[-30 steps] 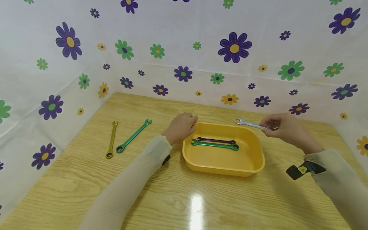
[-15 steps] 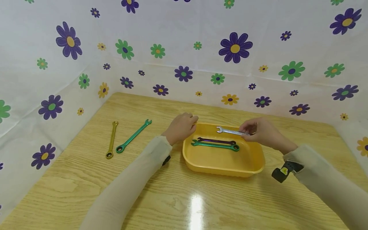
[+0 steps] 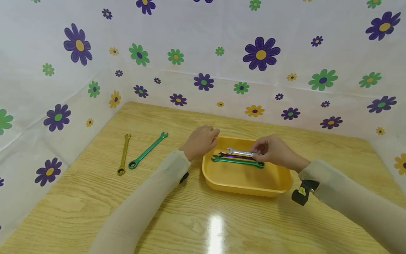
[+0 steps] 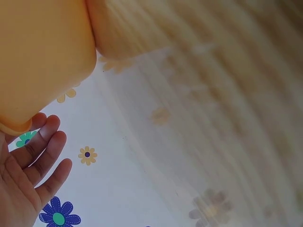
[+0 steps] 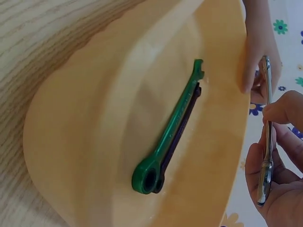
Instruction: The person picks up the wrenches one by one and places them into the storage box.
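Observation:
My right hand (image 3: 274,151) pinches a silver combination wrench (image 3: 239,152) between thumb and fingers, over the inside of a yellow plastic basin (image 3: 247,183). Its open-jaw end points left; in the right wrist view the ring end of the silver wrench (image 5: 266,182) lies by the palm. Inside the basin, a green ratchet wrench (image 3: 236,161) and a dark purple wrench (image 5: 182,130) lie side by side. My left hand (image 3: 200,141) grips the basin's far left corner, thumb inside the rim; in the left wrist view several fingers of the left hand (image 4: 35,165) spread outside it.
On the wooden table (image 3: 177,218) to the left lie a gold wrench (image 3: 124,153) and another green wrench (image 3: 148,150), apart from each other. A white flowered cloth (image 3: 177,77) stands along the back and sides of the table.
My right hand has moved left and down with the silver wrench, from beyond the basin's right rim to over its inside. The left hand has stayed at the corner.

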Action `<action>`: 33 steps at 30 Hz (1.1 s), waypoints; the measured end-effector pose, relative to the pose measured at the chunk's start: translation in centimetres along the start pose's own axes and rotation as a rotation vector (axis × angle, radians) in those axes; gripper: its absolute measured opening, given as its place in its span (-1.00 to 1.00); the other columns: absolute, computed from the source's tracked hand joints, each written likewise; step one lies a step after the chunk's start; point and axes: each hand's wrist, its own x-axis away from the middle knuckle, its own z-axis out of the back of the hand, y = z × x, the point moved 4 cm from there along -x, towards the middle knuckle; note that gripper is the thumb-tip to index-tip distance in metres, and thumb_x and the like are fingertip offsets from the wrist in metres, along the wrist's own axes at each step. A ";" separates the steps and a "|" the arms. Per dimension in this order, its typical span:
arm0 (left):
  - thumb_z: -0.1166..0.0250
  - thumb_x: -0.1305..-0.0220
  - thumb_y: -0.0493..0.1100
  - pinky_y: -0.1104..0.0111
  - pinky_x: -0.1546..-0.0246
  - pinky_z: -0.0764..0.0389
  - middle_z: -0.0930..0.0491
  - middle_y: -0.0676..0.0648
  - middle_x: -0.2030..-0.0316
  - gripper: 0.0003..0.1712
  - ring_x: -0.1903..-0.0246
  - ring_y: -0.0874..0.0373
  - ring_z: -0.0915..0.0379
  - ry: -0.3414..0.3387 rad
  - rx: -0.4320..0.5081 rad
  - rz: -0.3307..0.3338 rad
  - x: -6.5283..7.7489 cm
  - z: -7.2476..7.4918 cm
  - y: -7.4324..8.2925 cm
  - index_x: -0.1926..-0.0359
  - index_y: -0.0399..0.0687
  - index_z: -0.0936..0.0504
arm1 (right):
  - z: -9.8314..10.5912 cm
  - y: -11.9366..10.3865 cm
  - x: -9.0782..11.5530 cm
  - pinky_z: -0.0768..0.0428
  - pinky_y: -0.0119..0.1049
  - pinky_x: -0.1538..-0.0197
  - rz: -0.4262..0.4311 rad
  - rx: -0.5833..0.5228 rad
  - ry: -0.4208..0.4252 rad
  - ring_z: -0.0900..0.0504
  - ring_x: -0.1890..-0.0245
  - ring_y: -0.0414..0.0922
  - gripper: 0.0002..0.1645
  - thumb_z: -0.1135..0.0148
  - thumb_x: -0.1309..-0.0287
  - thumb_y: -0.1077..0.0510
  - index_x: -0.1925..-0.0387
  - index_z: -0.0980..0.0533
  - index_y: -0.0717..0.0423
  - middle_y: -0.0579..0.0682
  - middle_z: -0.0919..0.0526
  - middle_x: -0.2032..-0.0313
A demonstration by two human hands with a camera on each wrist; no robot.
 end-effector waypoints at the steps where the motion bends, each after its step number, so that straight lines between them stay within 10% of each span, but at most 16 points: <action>1: -0.04 -0.32 -0.19 0.33 0.32 -0.46 -0.52 -0.06 0.43 -0.82 0.42 0.11 -0.36 0.001 0.002 0.000 0.0 0.0 0.0 0.18 -0.12 -0.54 | -0.1 0.0 0.0 -0.52 -0.48 0.37 0.001 -0.003 -0.007 -0.48 0.45 -0.16 -0.86 -0.32 0.04 0.32 0.35 -0.62 0.25 0.03 -0.63 0.44; 33: -0.04 -0.31 -0.20 0.32 0.35 -0.45 -0.52 -0.07 0.44 -0.82 0.44 0.10 -0.38 0.019 -0.006 -0.021 0.1 0.1 0.0 0.19 -0.14 -0.55 | -3.8 0.2 -2.3 -0.55 -0.44 0.33 0.014 -0.024 -0.096 -0.52 0.48 -0.25 -0.93 -0.30 0.05 0.36 0.43 -0.62 0.28 0.06 -0.68 0.46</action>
